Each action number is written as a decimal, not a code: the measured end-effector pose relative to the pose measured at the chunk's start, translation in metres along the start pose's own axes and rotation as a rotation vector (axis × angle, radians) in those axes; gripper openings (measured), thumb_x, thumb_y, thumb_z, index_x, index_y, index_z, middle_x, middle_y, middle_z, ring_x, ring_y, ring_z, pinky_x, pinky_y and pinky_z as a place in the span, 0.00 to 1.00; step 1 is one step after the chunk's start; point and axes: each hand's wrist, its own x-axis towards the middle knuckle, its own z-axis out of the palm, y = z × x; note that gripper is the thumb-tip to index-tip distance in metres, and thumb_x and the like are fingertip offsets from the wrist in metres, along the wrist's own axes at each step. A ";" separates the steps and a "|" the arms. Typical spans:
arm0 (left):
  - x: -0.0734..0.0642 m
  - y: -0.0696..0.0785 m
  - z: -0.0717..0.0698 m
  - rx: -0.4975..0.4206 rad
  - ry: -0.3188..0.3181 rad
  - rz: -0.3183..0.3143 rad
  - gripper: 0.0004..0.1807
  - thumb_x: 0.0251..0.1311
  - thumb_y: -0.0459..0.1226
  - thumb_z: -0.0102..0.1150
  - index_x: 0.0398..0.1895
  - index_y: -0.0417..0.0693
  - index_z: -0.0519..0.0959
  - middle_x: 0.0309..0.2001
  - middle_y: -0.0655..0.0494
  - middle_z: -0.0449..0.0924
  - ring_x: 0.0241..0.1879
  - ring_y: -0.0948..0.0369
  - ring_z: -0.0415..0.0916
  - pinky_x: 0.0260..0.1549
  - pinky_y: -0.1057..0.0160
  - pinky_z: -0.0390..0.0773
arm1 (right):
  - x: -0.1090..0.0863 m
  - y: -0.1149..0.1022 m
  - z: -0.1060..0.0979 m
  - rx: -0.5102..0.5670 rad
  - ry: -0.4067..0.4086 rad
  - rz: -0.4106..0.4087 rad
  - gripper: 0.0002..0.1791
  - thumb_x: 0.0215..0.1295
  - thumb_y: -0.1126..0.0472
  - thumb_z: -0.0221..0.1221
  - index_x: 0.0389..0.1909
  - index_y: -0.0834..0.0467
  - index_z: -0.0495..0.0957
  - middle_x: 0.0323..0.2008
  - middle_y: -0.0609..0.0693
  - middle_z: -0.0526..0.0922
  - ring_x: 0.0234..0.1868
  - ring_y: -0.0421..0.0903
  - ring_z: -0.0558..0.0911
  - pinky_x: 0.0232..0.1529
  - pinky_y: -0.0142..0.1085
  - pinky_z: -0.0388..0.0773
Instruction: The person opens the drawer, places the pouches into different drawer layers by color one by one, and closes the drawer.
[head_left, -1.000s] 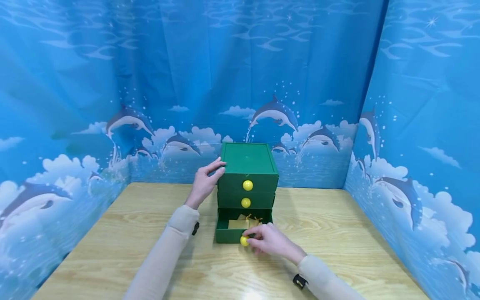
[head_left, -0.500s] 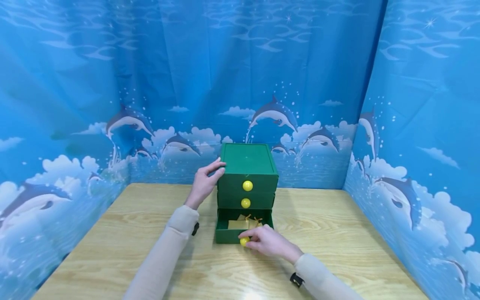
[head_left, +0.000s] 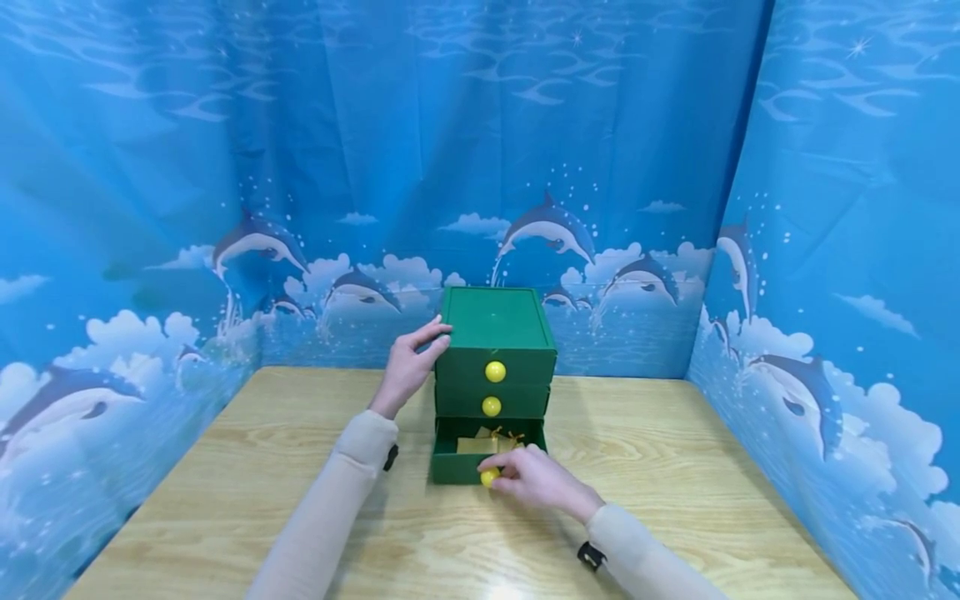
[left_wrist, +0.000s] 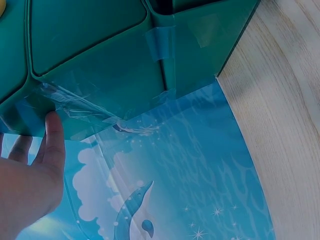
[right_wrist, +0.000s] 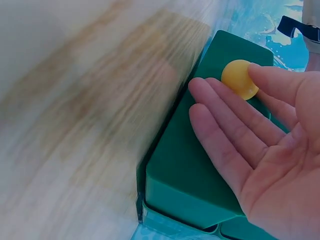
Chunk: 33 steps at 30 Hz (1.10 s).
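A green cabinet (head_left: 495, 318) of stacked drawers stands on the table, each drawer with a round yellow knob. The bottom drawer (head_left: 454, 469) is pulled out and holds gold-coloured pieces (head_left: 476, 446) with small gold ties, whose kind I cannot tell. My right hand (head_left: 536, 479) pinches the bottom drawer's yellow knob (right_wrist: 238, 79) between thumb and forefinger; its other fingers stretch along the green drawer front in the right wrist view. At the cabinet's upper left edge, my left hand (head_left: 411, 360) rests with fairly straight fingers; clear tape (left_wrist: 75, 102) shows near its fingertip in the left wrist view.
The wood-grain table (head_left: 660, 467) reaches out on both sides of the cabinet. Behind and to the sides hangs a blue curtain (head_left: 360, 150) printed with dolphins. Both wrists wear black straps (head_left: 591, 556).
My right forefinger has shifted over the knob, and the bottom drawer has slid very slightly inward. The left hand stays in place on the cabinet.
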 end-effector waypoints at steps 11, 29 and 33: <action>0.000 0.002 -0.001 -0.001 -0.009 -0.001 0.22 0.68 0.54 0.54 0.61 0.60 0.78 0.75 0.56 0.60 0.75 0.58 0.55 0.68 0.46 0.64 | 0.010 0.006 -0.001 -0.026 0.025 0.012 0.16 0.67 0.57 0.61 0.55 0.50 0.82 0.37 0.44 0.89 0.31 0.31 0.83 0.34 0.28 0.80; 0.000 0.001 -0.001 0.000 0.000 -0.008 0.22 0.68 0.53 0.55 0.61 0.59 0.78 0.74 0.55 0.60 0.75 0.58 0.55 0.69 0.45 0.64 | 0.026 0.014 -0.006 -0.076 0.071 0.040 0.15 0.69 0.58 0.60 0.55 0.49 0.82 0.41 0.44 0.88 0.35 0.33 0.83 0.37 0.30 0.80; 0.001 0.000 0.000 0.001 0.002 -0.004 0.21 0.68 0.53 0.55 0.61 0.58 0.79 0.74 0.54 0.61 0.75 0.57 0.55 0.68 0.45 0.64 | 0.029 0.016 -0.007 -0.060 0.078 0.041 0.15 0.69 0.59 0.60 0.55 0.50 0.82 0.40 0.45 0.88 0.35 0.38 0.85 0.35 0.30 0.79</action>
